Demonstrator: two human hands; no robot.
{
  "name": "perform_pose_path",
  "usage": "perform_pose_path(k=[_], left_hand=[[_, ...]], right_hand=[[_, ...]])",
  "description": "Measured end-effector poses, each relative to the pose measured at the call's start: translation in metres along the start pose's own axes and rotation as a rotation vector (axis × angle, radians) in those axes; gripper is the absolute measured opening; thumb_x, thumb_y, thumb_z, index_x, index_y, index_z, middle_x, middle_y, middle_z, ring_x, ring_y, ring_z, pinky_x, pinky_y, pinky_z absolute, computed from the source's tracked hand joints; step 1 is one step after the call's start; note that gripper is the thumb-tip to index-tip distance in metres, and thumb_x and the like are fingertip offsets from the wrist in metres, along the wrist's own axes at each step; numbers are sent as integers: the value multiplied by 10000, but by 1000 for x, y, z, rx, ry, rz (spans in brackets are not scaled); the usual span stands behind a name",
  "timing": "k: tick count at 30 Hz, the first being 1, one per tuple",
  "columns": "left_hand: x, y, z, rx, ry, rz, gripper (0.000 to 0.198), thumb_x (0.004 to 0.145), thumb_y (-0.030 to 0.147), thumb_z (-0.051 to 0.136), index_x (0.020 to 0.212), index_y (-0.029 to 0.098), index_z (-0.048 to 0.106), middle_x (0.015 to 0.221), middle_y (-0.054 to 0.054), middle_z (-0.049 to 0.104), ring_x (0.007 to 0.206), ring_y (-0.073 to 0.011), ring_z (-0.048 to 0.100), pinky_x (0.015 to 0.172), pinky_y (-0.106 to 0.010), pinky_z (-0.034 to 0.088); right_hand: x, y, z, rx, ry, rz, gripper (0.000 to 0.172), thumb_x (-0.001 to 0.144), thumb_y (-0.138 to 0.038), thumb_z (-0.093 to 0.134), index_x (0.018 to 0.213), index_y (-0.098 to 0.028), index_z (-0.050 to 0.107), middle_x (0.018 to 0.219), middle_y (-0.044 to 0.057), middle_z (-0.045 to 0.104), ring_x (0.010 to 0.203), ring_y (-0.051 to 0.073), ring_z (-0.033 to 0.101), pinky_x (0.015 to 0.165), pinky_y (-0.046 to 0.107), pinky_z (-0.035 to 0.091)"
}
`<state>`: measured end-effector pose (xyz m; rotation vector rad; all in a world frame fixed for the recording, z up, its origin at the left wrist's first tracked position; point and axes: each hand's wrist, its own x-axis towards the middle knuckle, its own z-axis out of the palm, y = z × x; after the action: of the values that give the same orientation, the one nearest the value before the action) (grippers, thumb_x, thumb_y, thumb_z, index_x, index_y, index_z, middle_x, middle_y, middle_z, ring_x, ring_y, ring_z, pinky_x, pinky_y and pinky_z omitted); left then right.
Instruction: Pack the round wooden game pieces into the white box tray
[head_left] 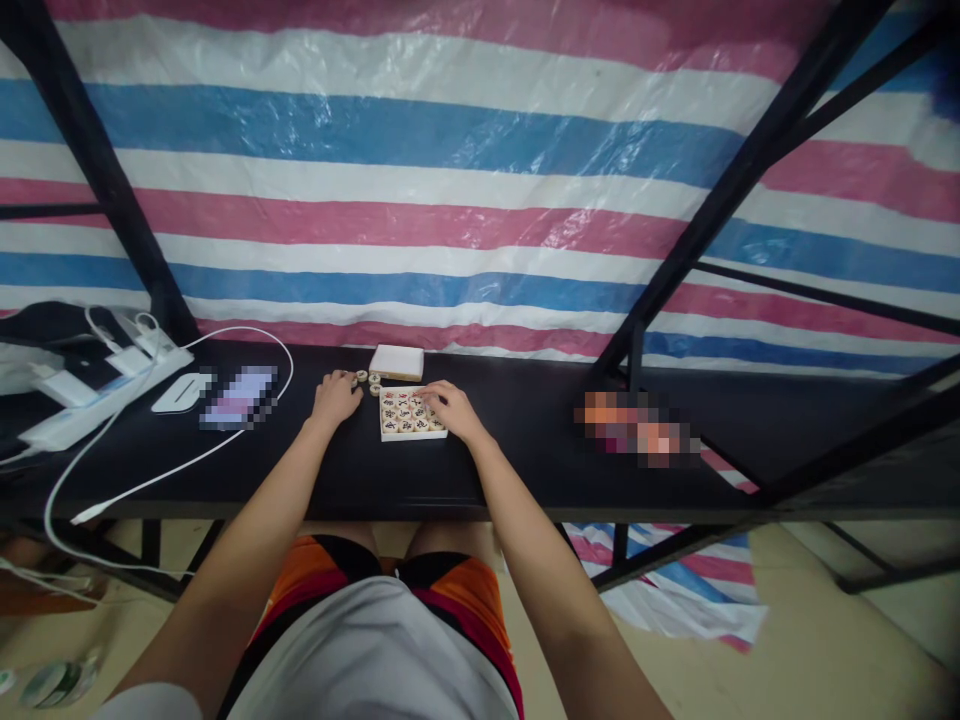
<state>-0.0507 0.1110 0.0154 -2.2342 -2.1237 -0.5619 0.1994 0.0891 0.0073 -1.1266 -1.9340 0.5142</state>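
Note:
Just left of the box, my left hand point(337, 396) is curled, with its fingertips on a round Chinese chess piece that they partly cover. Several loose Chinese chess pieces point(375, 390) lie beside those fingers on the black table. A shallow white box point(414, 436) holds rows of pale round pieces with red and black characters. Over its right side reaches my right hand point(450, 405), fingers stretched out and touching pieces at the upper right corner; they hide some of them. Behind the box lies a white box lid point(397, 362).
On the left of the black table point(525, 480) are a phone point(238, 397), a white flat object point(181, 393), a looping white cable point(172, 476) and a power strip point(105, 398). A blurred orange item point(637, 428) lies right. Black metal posts point(675, 270) and a striped plastic sheet point(420, 170) stand around.

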Motion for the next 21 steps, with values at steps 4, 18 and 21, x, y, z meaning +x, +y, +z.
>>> perform_pose_path(k=[4,18,21], left_hand=[[-4,3,-7,46,32,-41,355,841,288,465,1136,164,618,1152,-170,559,1082,-348,500,872,-456,438],[-1,-2,-2,-65,38,-35,360,808,213,519,1150,140,603,1087,-149,563,1036,-286,561,922,-364,441],[0,-4,0,-129,25,-27,378,768,195,563,1140,147,608,1067,-131,571,991,-257,591,924,-336,444]], right_hand=[[1,9,0,-38,41,51,302,802,-133,460,970,-217,696,1011,39,647,950,164,582,918,315,417],[2,15,2,-129,41,45,326,794,-73,418,883,-192,708,973,57,630,917,171,578,913,310,422],[2,15,2,-131,38,40,323,791,-61,418,876,-181,706,980,63,630,926,171,579,914,304,421]])
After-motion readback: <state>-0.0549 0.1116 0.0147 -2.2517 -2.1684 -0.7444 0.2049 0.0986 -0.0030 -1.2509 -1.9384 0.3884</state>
